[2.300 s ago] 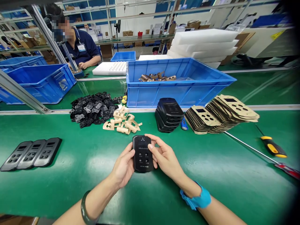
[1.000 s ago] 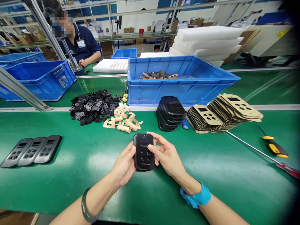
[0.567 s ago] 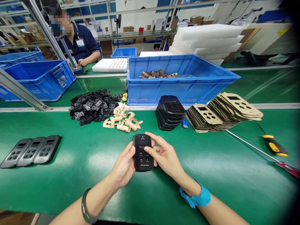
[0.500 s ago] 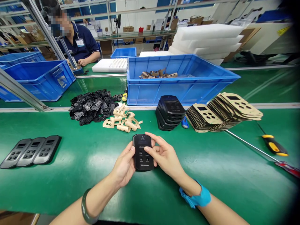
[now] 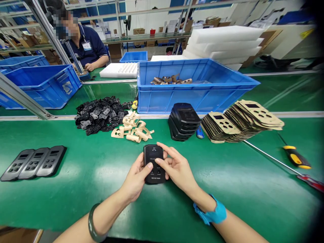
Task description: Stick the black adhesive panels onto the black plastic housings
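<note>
While the left hand and right hand grip a black pump control panel from both sides, thumbs on its face, above the green workbench, a stack of black panels stands beyond, before a large blue bin.

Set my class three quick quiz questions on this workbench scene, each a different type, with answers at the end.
1. Multiple choice: what are the left hand and right hand holding?
a) a yellow-handled screwdriver
b) a black control-panel cover
c) a blue bin
2. True or false: the blue wristband is on the left wrist.
3. Fill in the blank: ____ grey control panels lie side by side at the left of the green bench.

Key: 1. b; 2. False; 3. Three
</note>
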